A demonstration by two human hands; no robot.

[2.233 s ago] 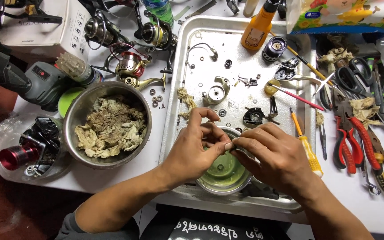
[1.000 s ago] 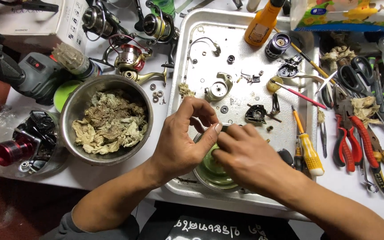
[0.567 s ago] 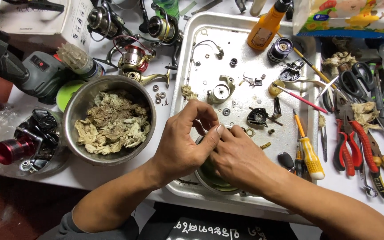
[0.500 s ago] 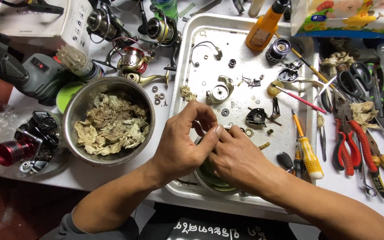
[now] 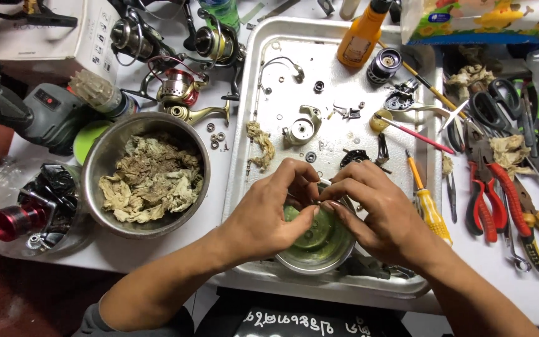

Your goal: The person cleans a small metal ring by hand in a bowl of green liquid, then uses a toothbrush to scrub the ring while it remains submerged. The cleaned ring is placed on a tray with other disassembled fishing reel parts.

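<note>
- At lower centre of the frame, a small metal bowl (image 5: 317,240) holding green liquid sits in the near end of a metal tray (image 5: 244,150).
- Above it, the left hand (image 5: 269,215) and right hand (image 5: 378,215) meet, fingers pressed together on something too small to make out.
- At left, a large steel bowl (image 5: 98,165) holds crumpled, soiled rags (image 5: 151,178).
- The tray's far end carries loose reel parts (image 5: 301,128) and an orange bottle (image 5: 360,40).

Table: I see a white top (image 5: 519,293)
Centre: metal tray (image 5: 244,156)
Left: steel bowl (image 5: 104,156)
Right: red pliers (image 5: 491,193)
</note>
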